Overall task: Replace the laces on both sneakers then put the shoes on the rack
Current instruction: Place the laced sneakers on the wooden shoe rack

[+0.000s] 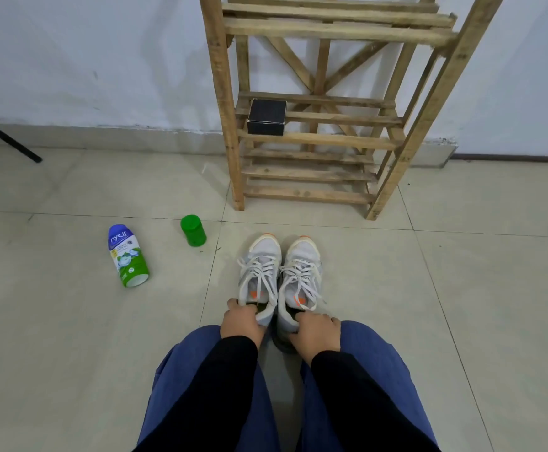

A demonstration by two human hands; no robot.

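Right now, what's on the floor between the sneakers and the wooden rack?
Just bare floor tiles lie between the sneakers and the wooden rack, as the head view shows. The green jar stands off to the left.

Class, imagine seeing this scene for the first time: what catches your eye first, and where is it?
The left hand grips the white left sneaker at its collar and the right hand the right sneaker, side by side mid-floor. Behind them a wooden rack stands by the wall, a black box on one shelf. A green-and-white bottle lies on the tiles to the left.
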